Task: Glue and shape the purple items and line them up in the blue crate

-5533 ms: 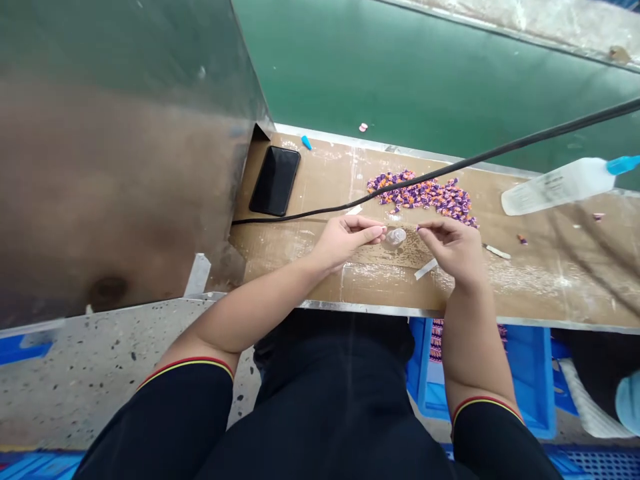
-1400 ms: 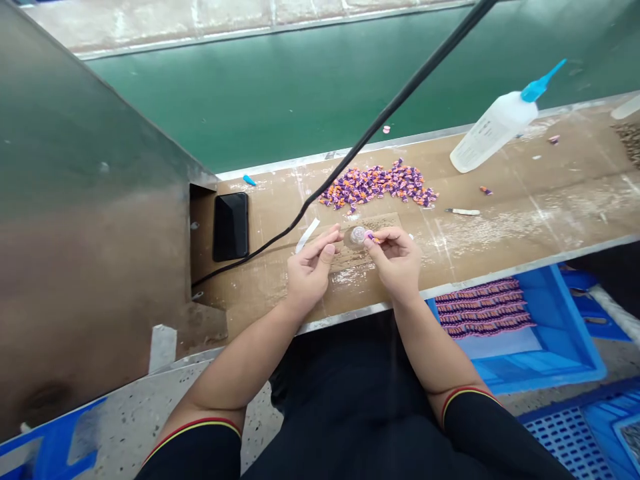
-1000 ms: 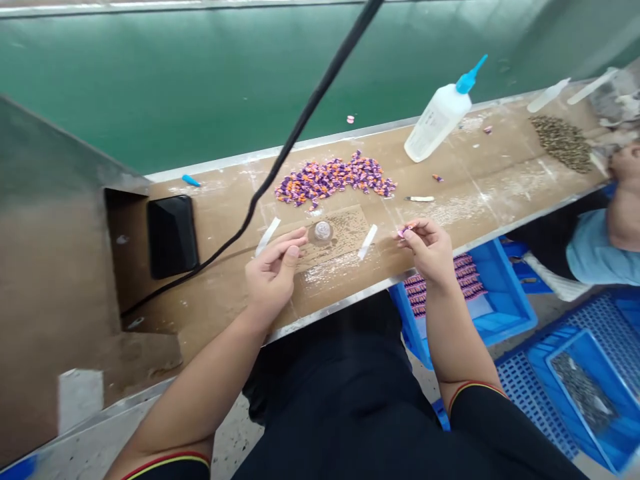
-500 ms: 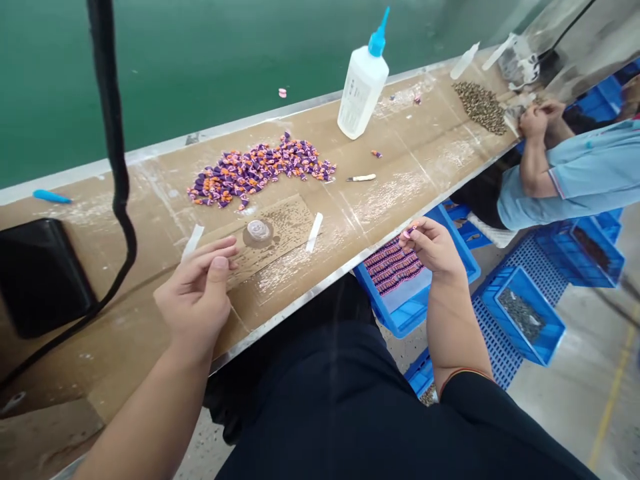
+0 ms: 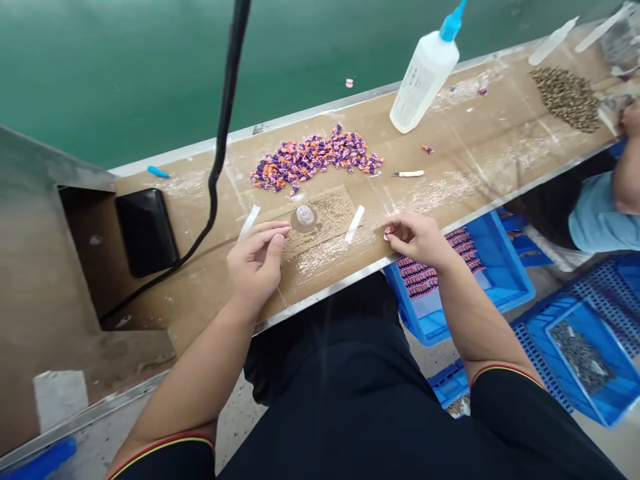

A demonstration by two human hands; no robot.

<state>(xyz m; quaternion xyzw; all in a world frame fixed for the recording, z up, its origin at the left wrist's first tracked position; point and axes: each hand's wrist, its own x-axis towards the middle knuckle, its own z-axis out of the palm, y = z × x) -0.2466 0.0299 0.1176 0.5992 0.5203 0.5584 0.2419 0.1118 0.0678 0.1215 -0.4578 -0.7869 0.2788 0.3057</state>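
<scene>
My right hand (image 5: 415, 240) rests at the bench's front edge, its fingertips pinching a tiny pink piece (image 5: 388, 231). My left hand (image 5: 257, 260) lies at the left end of a cardboard pad (image 5: 325, 223), its fingertips just short of a clear, round glue blob (image 5: 305, 215). It appears to hold nothing. Two white paper strips (image 5: 355, 224) lie on either side of the blob, the other strip (image 5: 249, 222) partly near my left fingers. Behind the pad is a heap of small purple and orange pieces (image 5: 315, 160).
A white glue bottle with a blue nozzle (image 5: 424, 77), a small white-handled blade (image 5: 408, 173) and a brown pile of small pieces (image 5: 565, 99) stand on the wooden bench (image 5: 450, 150). A black cable (image 5: 220, 133) hangs left of the heap. Blue crates (image 5: 440, 273) sit below the edge, and a co-worker's shoulder (image 5: 605, 217) shows at right.
The view has swung back left from its turn to the right. My right hand has come down from above the front edge to rest at the bench, keeping the pink piece; my left hand moved nearer the blob.
</scene>
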